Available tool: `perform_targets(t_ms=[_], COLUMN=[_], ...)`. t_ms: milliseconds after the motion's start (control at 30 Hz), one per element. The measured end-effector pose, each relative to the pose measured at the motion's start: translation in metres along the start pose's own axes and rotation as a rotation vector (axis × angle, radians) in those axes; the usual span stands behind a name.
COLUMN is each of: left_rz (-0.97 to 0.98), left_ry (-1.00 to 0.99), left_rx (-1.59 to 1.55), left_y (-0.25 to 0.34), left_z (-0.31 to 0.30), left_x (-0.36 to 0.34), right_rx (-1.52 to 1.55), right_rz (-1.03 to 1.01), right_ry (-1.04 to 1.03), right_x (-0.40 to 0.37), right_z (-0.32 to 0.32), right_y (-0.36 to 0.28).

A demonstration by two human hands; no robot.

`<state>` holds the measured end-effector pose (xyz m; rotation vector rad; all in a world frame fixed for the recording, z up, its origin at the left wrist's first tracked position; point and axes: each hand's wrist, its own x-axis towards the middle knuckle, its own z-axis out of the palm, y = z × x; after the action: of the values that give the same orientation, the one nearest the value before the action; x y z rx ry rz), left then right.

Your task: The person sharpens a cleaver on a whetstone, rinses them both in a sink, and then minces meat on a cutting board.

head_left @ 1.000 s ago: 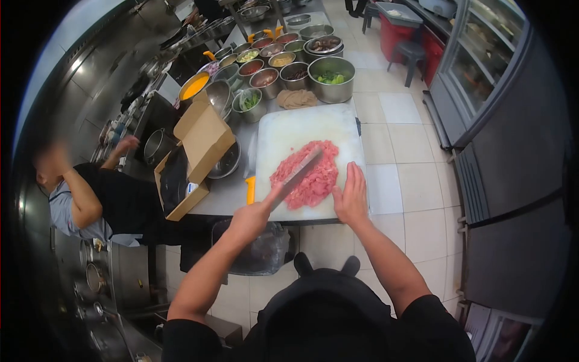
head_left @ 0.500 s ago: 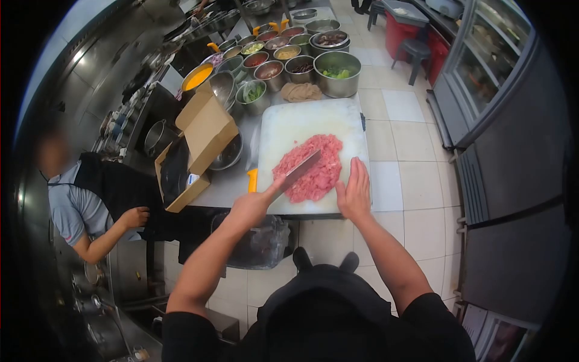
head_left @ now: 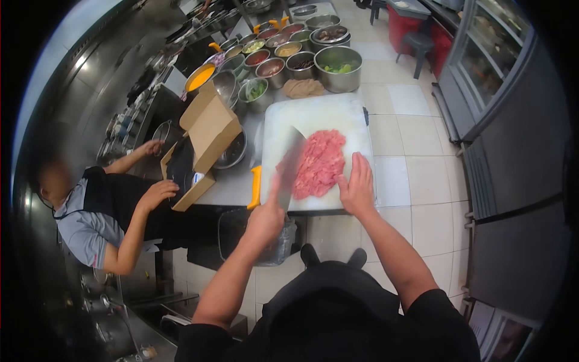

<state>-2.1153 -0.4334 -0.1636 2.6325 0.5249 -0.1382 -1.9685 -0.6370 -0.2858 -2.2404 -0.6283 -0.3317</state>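
Observation:
My left hand (head_left: 266, 222) is closed around the handle of a cleaver (head_left: 292, 163). Its broad blade, smeared by motion, stands along the left side of a mound of minced pink meat (head_left: 324, 160). The meat lies on a white cutting board (head_left: 301, 111). At the right edge of the board is my right hand (head_left: 358, 186), its fingers stretched out and the thumb close to the meat; it holds nothing. Left of the board lies another knife with a yellow handle (head_left: 255, 186).
Beyond the board stand several metal bowls of ingredients, with a pot of greens (head_left: 339, 67) nearest, and a brown cloth (head_left: 303, 88). An open cardboard box (head_left: 211, 123) sits left. A co-worker (head_left: 99, 211) reaches towards it. A fridge (head_left: 491, 66) stands right.
My left hand and the cleaver have shifted from across the meat to its left side, and the mound is narrower. The co-worker's hands have moved to the box and a pot behind it.

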Motion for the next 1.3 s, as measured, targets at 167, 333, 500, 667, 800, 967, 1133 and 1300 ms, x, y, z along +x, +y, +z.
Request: perform_targets(t_ms=[167, 333, 500, 667, 800, 967, 1133, 1300], left_rz=[-0.093, -0.069, -0.056, -0.046, -0.039, -0.101, 0.009, -0.019], left_ry=[-0.033, -0.133, -0.101, -0.082, -0.207, -0.010, -0.134, -0.126], left_rx=[-0.071, 0.081, 0.106, 0.066, 0.221, -0.010, 0.148, 0.183], left_y=[0.029, 0.013, 0.034, 0.060, 0.041, 0.059, 0.039, 0.038], left_z=[-0.036, -0.009, -0.004, -0.037, 0.001, -0.025, -0.016, 0.001], left_x=[-0.010, 0.012, 0.016, 0.016, 0.027, 0.020, 0.052, 0.063], right_rx=[0.040, 0.043, 0.054, 0.062, 0.070, 0.059, 0.050, 0.046], right_rz=[0.005, -0.018, -0.006, 0.021, 0.016, 0.017, 0.006, 0.017], right_ry=[0.007, -0.008, 0.005, 0.009, 0.005, 0.008, 0.000, -0.007], right_x=[0.003, 0.002, 0.002, 0.003, -0.002, 0.002, 0.007, -0.002], right_z=[-0.003, -0.004, -0.005, -0.008, -0.006, -0.005, -0.007, -0.004], right_y=[0.000, 0.002, 0.002, 0.002, 0.002, 0.003, 0.000, -0.001])
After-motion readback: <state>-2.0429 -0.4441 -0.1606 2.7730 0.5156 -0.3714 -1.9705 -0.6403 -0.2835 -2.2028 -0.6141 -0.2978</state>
